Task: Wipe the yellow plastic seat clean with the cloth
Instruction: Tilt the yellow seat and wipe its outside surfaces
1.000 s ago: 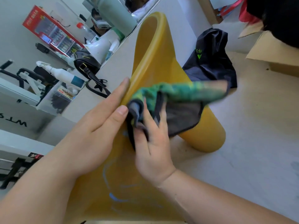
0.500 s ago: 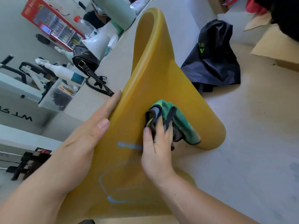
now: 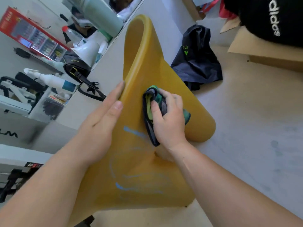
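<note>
Cloth (image 3: 147,99), loose a second earlier, sat bunched in the right hand (image 3: 168,123) on the seat (image 3: 144,59); left hand (image 3: 100,128), flat, steadied it; blue marks (image 3: 133,131) remained.

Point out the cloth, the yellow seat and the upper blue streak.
cloth (image 3: 147,102): head view, bunched dark fold.
yellow seat (image 3: 147,63): head view, bare upper face.
upper blue streak (image 3: 133,131): head view, its middle.
</note>
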{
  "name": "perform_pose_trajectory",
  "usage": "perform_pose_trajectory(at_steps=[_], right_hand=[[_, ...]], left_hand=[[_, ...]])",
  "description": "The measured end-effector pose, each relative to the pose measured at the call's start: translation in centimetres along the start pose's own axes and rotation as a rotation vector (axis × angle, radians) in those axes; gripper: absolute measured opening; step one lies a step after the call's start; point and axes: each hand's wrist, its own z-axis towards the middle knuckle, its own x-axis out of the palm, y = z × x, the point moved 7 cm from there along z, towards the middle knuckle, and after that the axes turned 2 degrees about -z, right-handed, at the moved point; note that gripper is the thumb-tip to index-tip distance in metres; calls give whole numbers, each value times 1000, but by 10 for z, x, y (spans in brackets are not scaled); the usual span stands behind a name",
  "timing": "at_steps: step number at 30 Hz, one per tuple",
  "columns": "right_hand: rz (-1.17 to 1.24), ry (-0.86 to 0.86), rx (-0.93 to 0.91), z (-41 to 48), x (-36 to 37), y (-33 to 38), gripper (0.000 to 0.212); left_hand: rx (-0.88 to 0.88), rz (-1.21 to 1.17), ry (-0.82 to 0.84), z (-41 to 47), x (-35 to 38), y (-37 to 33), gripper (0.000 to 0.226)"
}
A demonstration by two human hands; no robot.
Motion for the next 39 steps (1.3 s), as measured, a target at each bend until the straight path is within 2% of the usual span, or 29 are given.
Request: perform_pose_trajectory(at_steps=[3, 6, 8, 11, 13, 15, 19, 22, 24, 28, 31, 33, 35, 38, 39], right_hand=[[-28, 21, -97, -31, 5, 18, 39], [-67, 71, -165, -75, 13, 19, 38], [-96, 93, -151, -99, 17, 6, 34], [-136, 77, -29, -96, 22, -12, 23], [-146, 3, 72, -74, 18, -9, 20], [-140, -99, 71, -49, 14, 14, 21], [-80, -265, -99, -16, 15, 64, 26], [-113, -366, -189, -22, 21, 51, 36], [-117, -326, -97, -30, 31, 12, 38], [45, -192, 351, -49, 39, -77, 43], [46, -192, 407, -47, 40, -84, 45], [30, -226, 343, -45, 38, -67, 46], [57, -246, 166, -46, 32, -37, 42], [114, -234, -108, -56, 24, 6, 54], [104, -243, -175, -59, 23, 13, 48]], left_hand=[[-1, -68, 5, -9, -2, -4, 55], [37, -116, 23, -11, -3, -9, 45], [31, -130, 30, -11, -1, -10, 43], [38, -161, 41, -14, -2, -3, 43], [71, -162, 64, -13, -2, -1, 45], [107, -171, 80, -10, -2, 1, 47], [177, -183, 81, -3, -3, 6, 49], [203, -165, 51, 1, -4, 6, 49], [182, -124, 29, 1, -5, 6, 48], [158, -53, 44, -3, -1, 3, 45], [156, -11, 36, -1, -3, 1, 44], [163, -14, 42, -1, -3, 1, 44], [170, -40, 38, 0, -3, 2, 44], [169, -31, 33, 2, -2, 2, 45], [175, -27, 33, 2, -2, 2, 45]])
